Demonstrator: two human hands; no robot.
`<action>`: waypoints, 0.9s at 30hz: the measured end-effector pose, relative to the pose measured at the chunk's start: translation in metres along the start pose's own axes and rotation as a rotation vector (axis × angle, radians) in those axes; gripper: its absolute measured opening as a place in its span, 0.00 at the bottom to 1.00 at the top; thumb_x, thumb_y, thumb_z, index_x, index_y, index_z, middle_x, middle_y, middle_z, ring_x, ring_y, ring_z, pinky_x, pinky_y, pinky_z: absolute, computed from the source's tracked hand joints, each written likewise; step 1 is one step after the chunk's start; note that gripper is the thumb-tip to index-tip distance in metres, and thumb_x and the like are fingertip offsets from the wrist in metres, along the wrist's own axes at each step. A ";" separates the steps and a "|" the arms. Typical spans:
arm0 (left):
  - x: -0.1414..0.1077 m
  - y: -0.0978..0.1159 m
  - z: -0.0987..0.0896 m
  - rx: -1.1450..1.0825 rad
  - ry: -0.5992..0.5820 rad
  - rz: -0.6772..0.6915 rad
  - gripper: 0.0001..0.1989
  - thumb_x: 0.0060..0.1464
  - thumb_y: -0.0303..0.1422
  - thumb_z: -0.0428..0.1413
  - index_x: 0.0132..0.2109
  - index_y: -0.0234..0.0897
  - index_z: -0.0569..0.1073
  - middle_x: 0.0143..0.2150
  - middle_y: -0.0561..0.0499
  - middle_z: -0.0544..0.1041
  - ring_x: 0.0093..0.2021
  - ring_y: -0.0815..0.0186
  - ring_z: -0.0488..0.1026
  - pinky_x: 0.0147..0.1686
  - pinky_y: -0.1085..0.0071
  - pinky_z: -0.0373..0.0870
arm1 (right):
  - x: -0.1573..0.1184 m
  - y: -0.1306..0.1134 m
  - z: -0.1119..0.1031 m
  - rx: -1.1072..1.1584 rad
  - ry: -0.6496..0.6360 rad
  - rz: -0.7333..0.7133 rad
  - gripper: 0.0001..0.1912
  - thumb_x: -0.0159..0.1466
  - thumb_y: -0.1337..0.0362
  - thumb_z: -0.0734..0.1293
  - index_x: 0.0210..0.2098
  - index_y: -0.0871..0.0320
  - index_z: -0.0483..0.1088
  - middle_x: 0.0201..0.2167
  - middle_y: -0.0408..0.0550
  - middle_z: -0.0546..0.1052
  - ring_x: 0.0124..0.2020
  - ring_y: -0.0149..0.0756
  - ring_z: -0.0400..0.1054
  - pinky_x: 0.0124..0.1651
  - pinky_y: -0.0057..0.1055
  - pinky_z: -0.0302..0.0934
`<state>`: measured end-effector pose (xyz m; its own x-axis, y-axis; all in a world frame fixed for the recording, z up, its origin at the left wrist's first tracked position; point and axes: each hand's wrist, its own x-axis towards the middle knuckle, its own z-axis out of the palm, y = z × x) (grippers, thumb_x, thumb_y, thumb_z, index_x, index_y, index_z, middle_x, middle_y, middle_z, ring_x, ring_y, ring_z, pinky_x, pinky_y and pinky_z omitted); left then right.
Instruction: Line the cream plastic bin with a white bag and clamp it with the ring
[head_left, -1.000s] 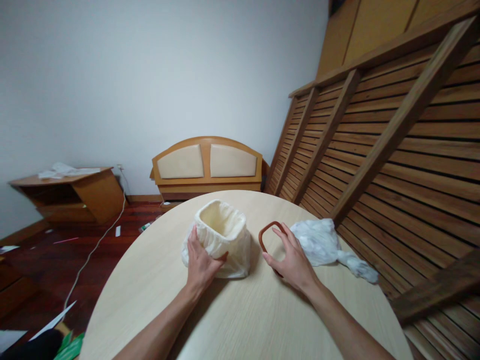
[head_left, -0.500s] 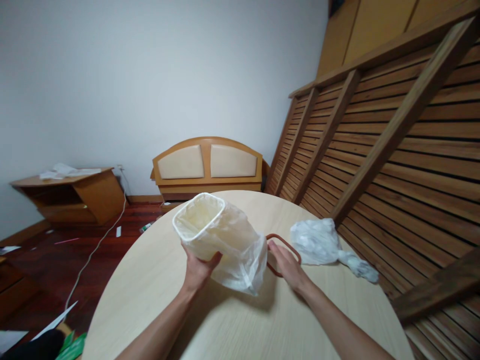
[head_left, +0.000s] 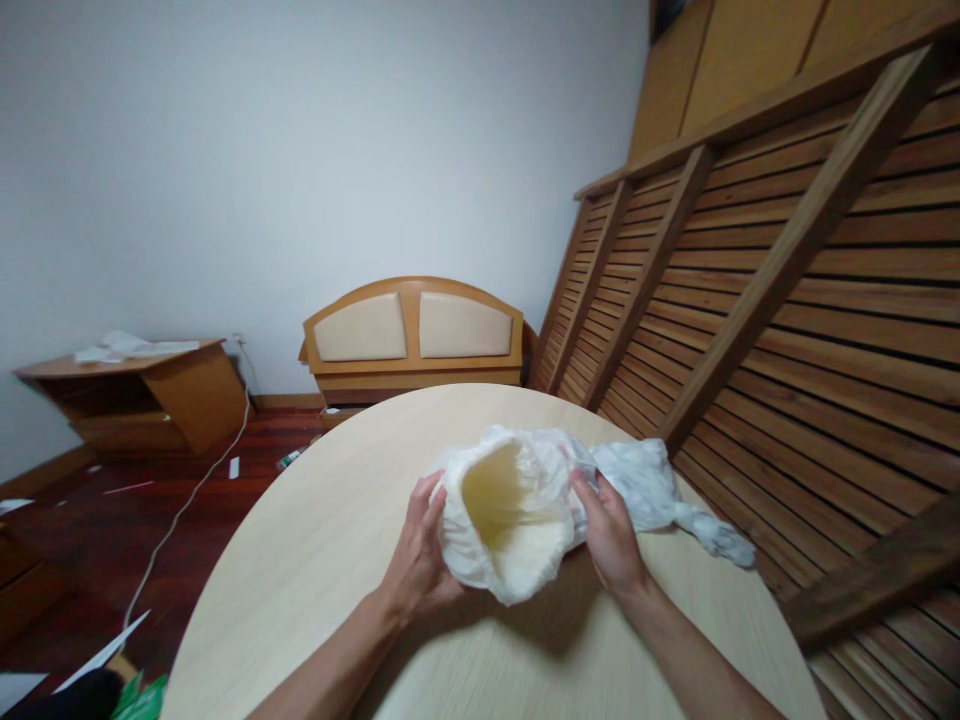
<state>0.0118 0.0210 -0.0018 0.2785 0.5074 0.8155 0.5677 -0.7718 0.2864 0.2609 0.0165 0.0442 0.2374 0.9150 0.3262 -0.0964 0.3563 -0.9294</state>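
A small cream-coloured bin (head_left: 491,495) is tilted over the table with its mouth toward me, and a thin white plastic bag (head_left: 551,480) is draped around it. My left hand (head_left: 424,545) is closed around the near left side, thumb below, fingers on the bag-covered rim. On the other side my right hand (head_left: 611,530) pinches the bag's gathered plastic. The brown ring seen before is not clearly visible now. Just beyond my right hand lies a crumpled bundle of white plastic bags (head_left: 645,485) with a twisted tail.
The round pale wooden table (head_left: 300,570) fills the foreground. A slatted wooden frame (head_left: 787,330) leans along the right side. Behind the table stands a padded headboard (head_left: 412,325). At left are a low wooden cabinet (head_left: 165,400) and a white cable (head_left: 187,500) on the floor.
The bin has moved right and turned so its mouth faces me. My right hand has shifted from the brown ring to the bag, and the ring has gone out of clear sight.
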 end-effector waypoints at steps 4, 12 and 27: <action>0.005 0.002 -0.005 0.045 -0.086 0.154 0.57 0.47 0.40 0.66 0.73 0.50 0.38 0.67 0.34 0.55 0.68 0.42 0.57 0.63 0.34 0.53 | -0.015 -0.011 -0.001 -0.273 -0.104 -0.240 0.18 0.68 0.52 0.65 0.50 0.55 0.75 0.40 0.48 0.82 0.39 0.42 0.77 0.41 0.33 0.73; 0.002 -0.005 -0.008 0.205 -0.163 0.248 0.50 0.45 0.39 0.67 0.70 0.52 0.50 0.68 0.37 0.56 0.67 0.42 0.57 0.65 0.33 0.49 | -0.033 -0.026 0.012 -0.584 -0.264 -0.673 0.15 0.70 0.67 0.60 0.51 0.52 0.76 0.36 0.49 0.80 0.37 0.38 0.77 0.40 0.34 0.73; 0.002 -0.007 -0.004 0.292 -0.072 -0.050 0.45 0.45 0.35 0.64 0.69 0.42 0.56 0.65 0.34 0.58 0.64 0.39 0.59 0.61 0.38 0.58 | -0.047 -0.023 0.024 -0.482 -0.780 -0.991 0.11 0.70 0.66 0.57 0.48 0.52 0.66 0.49 0.50 0.80 0.56 0.41 0.71 0.56 0.43 0.67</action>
<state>0.0057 0.0257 -0.0006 0.2927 0.5762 0.7631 0.7779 -0.6076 0.1604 0.2290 -0.0305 0.0542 -0.6138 0.2389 0.7525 0.1784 0.9704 -0.1625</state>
